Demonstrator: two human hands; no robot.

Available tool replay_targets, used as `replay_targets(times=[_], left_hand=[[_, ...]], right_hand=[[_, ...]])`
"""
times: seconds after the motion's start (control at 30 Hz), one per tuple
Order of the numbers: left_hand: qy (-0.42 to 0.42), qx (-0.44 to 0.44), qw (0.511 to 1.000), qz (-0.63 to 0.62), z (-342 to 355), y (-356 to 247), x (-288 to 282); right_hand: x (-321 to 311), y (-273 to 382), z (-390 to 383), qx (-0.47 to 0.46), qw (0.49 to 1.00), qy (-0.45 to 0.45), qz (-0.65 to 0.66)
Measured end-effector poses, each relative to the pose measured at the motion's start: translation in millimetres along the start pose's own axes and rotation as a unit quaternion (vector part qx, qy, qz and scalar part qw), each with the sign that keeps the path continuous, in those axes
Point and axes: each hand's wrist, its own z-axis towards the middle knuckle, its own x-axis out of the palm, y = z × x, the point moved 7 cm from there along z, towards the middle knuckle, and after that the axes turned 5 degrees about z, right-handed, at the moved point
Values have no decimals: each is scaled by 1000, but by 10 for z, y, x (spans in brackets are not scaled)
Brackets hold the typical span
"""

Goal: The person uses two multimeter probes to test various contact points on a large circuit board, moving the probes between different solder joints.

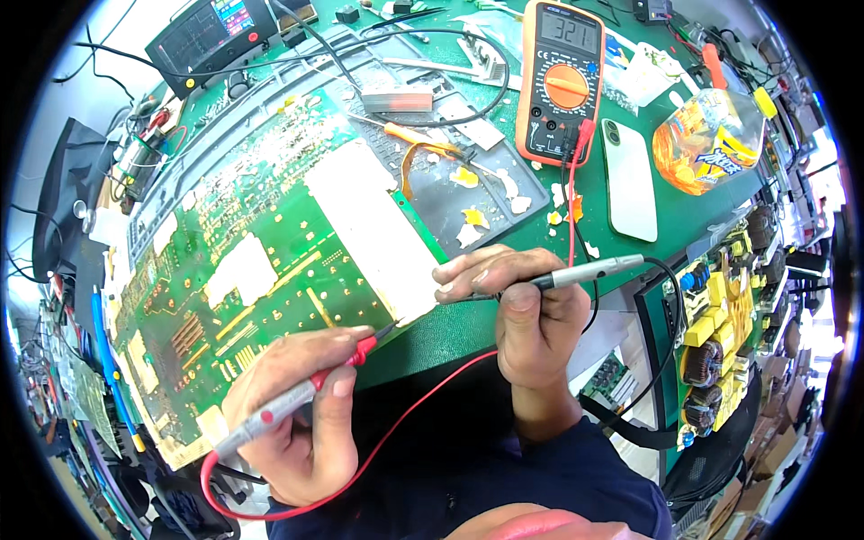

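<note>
the left hand (310,461) has its grip clamped on a grey-and-red probe (268,418), tip by the near right edge of the circuit board (283,315); the right hand (535,328) clamps a grey-and-black probe (594,272) (its tip mostly hidden). the board lies left on the green worktop (434,349), an orange multimeter (562,85) far and right.
</note>
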Motion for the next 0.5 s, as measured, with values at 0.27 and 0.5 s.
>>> replay_targets(times=[0.27,0.5], left_hand=[[8,-12,999,-45,66,28,-22],[-15,3,997,-78,59,73,-40]], right_hand=[[18,4,-2,-6,1000,5,-1],[6,-28,-7,-21,1000,0,-1]])
